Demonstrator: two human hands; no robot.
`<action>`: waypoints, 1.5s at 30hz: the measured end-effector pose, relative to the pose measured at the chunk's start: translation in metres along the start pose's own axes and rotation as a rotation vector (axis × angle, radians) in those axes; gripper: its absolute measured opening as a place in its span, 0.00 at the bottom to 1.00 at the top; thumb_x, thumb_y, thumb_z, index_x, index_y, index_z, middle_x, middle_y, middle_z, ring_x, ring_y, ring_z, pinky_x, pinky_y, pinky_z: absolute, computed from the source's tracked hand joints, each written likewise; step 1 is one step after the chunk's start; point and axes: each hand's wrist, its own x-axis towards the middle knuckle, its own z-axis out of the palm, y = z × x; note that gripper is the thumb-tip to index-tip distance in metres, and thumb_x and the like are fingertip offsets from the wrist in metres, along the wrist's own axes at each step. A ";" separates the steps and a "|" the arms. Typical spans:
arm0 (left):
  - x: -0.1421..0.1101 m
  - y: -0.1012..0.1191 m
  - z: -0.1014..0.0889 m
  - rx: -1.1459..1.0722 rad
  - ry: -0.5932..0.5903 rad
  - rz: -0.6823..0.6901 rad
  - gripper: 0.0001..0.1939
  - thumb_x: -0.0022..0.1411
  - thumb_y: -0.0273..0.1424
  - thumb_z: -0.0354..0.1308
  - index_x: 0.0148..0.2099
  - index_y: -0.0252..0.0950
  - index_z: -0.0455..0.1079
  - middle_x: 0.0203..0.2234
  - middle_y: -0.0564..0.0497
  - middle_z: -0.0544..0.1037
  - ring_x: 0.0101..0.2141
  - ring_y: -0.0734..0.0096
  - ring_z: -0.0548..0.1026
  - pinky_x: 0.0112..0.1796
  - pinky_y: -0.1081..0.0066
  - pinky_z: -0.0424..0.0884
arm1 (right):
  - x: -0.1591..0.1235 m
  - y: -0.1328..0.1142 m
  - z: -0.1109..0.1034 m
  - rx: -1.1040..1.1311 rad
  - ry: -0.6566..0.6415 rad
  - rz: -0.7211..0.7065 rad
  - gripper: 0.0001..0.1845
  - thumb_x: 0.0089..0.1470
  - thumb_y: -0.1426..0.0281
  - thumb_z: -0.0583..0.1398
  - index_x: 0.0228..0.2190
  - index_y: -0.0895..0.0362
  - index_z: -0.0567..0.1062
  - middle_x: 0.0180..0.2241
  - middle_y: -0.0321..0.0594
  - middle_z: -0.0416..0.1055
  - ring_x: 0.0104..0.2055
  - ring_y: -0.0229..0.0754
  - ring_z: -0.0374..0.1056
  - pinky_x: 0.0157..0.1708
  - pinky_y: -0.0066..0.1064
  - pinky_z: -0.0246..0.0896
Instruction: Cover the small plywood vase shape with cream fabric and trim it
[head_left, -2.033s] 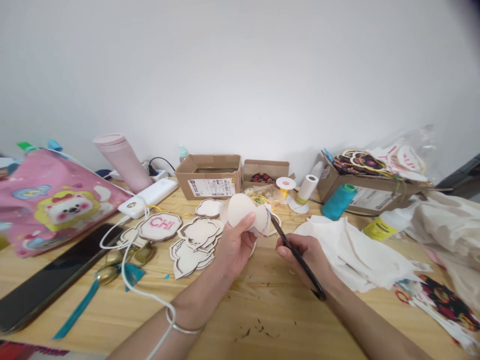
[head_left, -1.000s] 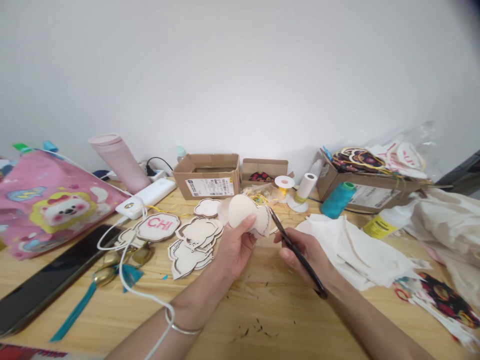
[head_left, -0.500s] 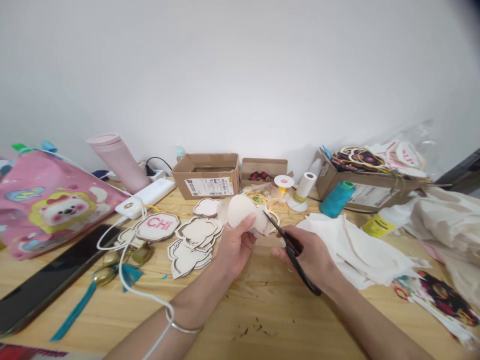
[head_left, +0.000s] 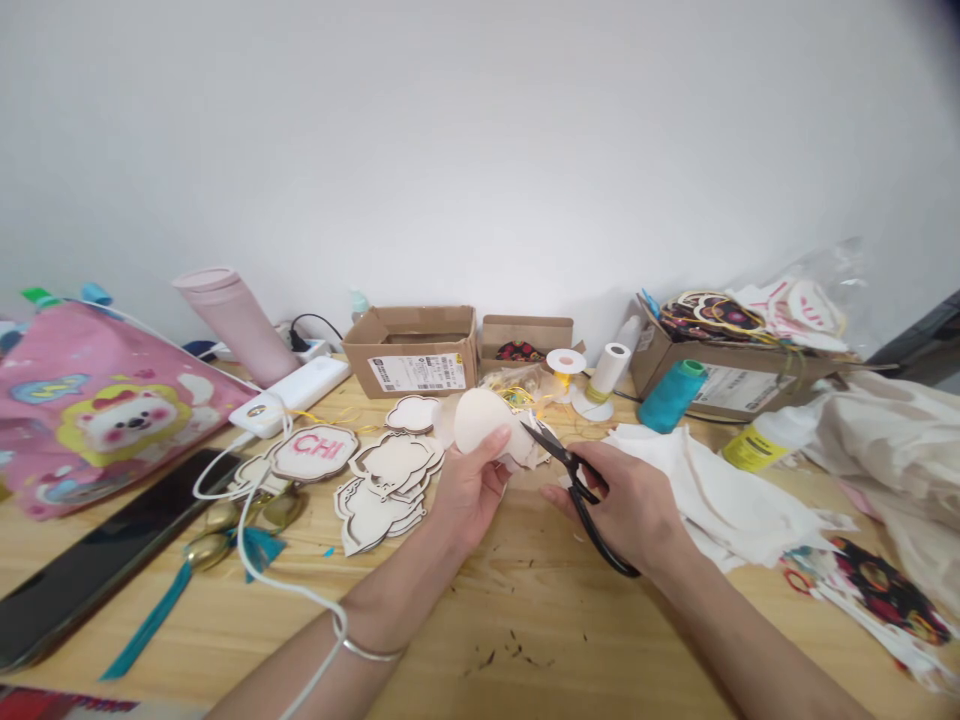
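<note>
My left hand (head_left: 480,490) pinches a cream, round-lobed flat piece (head_left: 482,418), thumb on its face. White fabric (head_left: 521,447) sticks out along the right side of this piece, partly hidden by my fingers. Black-handled scissors (head_left: 589,505) are in my right hand (head_left: 634,495), fingers through the handles. Their blades stand apart, with the tips at the fabric's right edge. Left of my left hand lie several wooden cloud-shaped cutouts (head_left: 394,465) in a loose pile. An embroidered piece lettered "CHI" (head_left: 315,453) lies farther left.
Cardboard boxes (head_left: 411,370) stand along the wall. White cloth (head_left: 720,505), a teal thread cone (head_left: 671,397) and a yellow-labelled bottle (head_left: 769,440) are on the right. At left are a phone (head_left: 97,565), a power bank (head_left: 292,395) and a pink bag (head_left: 112,400). A white cable (head_left: 262,575) crosses my left wrist.
The scissors' blades have opened wider and shifted slightly at the fabric edge. My left hand stays almost in place, with the piece turned very little.
</note>
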 end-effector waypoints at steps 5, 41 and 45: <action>0.003 0.001 -0.003 -0.012 0.041 -0.025 0.14 0.47 0.21 0.60 0.39 0.32 0.68 0.28 0.51 0.77 0.25 0.76 0.74 0.25 0.80 0.71 | -0.002 0.001 0.000 -0.004 0.023 -0.029 0.15 0.42 0.60 0.58 0.32 0.55 0.70 0.22 0.34 0.66 0.21 0.36 0.60 0.20 0.25 0.49; -0.004 -0.008 -0.002 0.056 -0.080 -0.130 0.14 0.47 0.23 0.61 0.40 0.32 0.70 0.30 0.49 0.78 0.27 0.72 0.75 0.27 0.77 0.72 | 0.001 -0.012 0.001 1.066 -0.312 0.193 0.21 0.46 0.53 0.55 0.18 0.58 0.62 0.15 0.29 0.50 0.17 0.30 0.46 0.16 0.24 0.41; -0.005 -0.010 0.000 0.047 -0.080 -0.138 0.15 0.47 0.23 0.61 0.40 0.32 0.69 0.31 0.49 0.78 0.28 0.73 0.75 0.28 0.77 0.72 | -0.001 -0.009 0.007 1.124 -0.314 0.188 0.20 0.47 0.55 0.55 0.19 0.58 0.61 0.16 0.29 0.51 0.18 0.30 0.47 0.16 0.24 0.43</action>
